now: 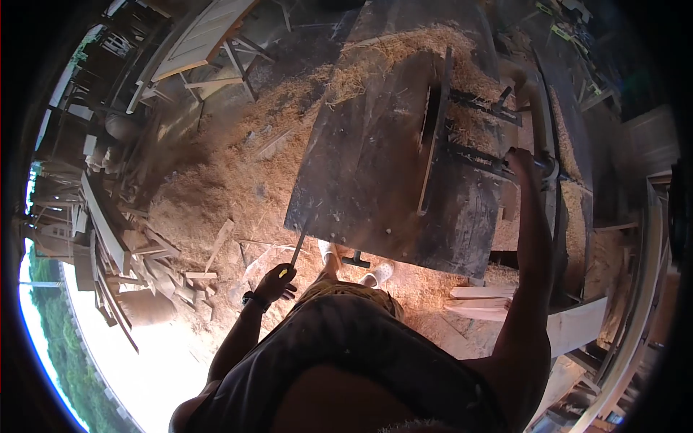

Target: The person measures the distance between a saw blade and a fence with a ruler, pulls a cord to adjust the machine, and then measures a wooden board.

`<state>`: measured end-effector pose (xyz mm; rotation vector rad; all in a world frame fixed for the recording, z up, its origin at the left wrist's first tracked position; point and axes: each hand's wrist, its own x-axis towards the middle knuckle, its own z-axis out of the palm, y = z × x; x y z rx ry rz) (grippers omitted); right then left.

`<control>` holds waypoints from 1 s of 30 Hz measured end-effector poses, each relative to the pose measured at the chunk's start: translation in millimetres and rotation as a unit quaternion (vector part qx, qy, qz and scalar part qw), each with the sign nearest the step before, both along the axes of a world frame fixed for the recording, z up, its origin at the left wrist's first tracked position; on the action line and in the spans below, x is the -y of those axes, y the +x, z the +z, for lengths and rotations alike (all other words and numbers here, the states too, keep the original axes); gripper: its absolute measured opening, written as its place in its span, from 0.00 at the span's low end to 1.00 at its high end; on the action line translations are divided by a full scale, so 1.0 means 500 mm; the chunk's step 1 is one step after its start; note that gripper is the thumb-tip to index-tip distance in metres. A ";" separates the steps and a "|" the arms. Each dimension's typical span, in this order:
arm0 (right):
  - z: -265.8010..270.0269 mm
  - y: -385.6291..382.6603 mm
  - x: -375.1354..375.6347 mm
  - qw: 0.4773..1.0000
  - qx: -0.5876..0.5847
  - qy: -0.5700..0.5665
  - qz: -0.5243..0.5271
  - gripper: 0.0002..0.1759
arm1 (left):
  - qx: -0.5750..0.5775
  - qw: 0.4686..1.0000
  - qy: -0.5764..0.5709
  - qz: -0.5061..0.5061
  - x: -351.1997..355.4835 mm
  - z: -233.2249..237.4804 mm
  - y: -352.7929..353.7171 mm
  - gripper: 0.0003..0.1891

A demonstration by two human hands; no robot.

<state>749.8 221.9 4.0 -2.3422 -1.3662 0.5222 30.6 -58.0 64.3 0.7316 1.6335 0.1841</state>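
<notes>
My left hand (274, 283), with a watch (249, 296) on its wrist, is closed round the handle of a long thin tool (298, 247). Yellow shows on that handle, and the shaft points up toward the near left corner of a dark work table (361, 166). I cannot make out the tool's exact kind. Over on the right, my right hand (518, 162) is closed at the end of a black metal bar (480, 159) on the table; what its fingers grip is partly hidden. A long narrow fence (436, 137) stands beside a slot (431, 115) in the tabletop.
Wood shavings (216, 166) cover much of the floor and parts of the table. Scrap boards (155, 267) pile up at left, and a wooden panel (206, 36) rests on trestles at the back. Pale boards (480, 303) lie near my right side. A T-shaped handle (356, 259) sticks out below the table's front edge.
</notes>
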 end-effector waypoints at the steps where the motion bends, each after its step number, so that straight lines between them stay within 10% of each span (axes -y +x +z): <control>1: 0.009 -0.014 0.003 0.998 0.020 -0.008 0.060 0.13 | 0.010 1.000 0.000 0.005 0.003 -0.004 0.007 0.23; 2: -0.052 0.005 0.004 0.962 0.157 0.159 0.158 0.11 | 0.021 1.000 -0.003 0.007 0.005 -0.009 0.015 0.24; 7: 0.050 -0.074 0.018 0.906 0.237 0.140 0.320 0.16 | 0.008 0.999 -0.014 -0.037 0.004 -0.014 0.035 0.25; 9: 0.084 -0.110 0.011 0.982 0.176 0.019 0.060 0.19 | 0.002 1.000 0.007 -0.022 0.015 -0.017 0.033 0.26; 13: 0.044 -0.112 0.006 0.963 0.243 -0.046 -0.109 0.19 | 0.001 1.000 -0.013 -0.025 0.021 -0.022 0.022 0.29; 15: 0.050 -0.131 0.012 0.941 0.283 0.002 0.185 0.21 | -0.007 1.000 -0.010 0.002 0.023 -0.022 0.023 0.26; 19: 0.074 -0.270 0.050 0.964 -0.012 0.115 0.240 0.24 | 0.003 1.000 -0.012 0.007 0.021 -0.027 0.021 0.26; 30: -0.080 -0.520 0.115 0.973 -0.215 0.085 0.022 0.54 | -0.008 0.999 -0.015 0.030 0.018 -0.029 0.044 0.23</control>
